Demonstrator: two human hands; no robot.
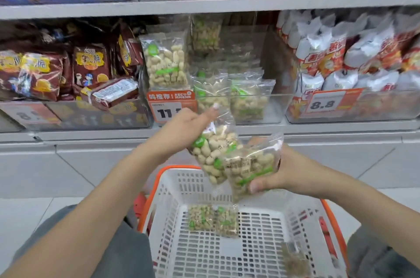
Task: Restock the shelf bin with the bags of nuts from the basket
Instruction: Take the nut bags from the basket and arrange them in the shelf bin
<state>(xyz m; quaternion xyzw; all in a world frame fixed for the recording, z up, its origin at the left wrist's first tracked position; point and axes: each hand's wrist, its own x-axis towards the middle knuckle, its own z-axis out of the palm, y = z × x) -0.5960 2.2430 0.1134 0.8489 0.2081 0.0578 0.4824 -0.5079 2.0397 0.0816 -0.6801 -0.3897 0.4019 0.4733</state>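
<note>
While both hands grip clear, green-labelled bags of nuts [212, 152], two lie in the basket [268, 252].

Price tag [171, 111] digits partly hidden behind the left hand [181, 127].

I am reading "RECOMMEND" in white on the orange price tag [171, 104] clipped to the clear shelf bin [261, 108], with "11" below it before a hand covers the rest. The tag on the right-hand bin [323, 103] is showing "8.8". Other print is blurring out.
</note>
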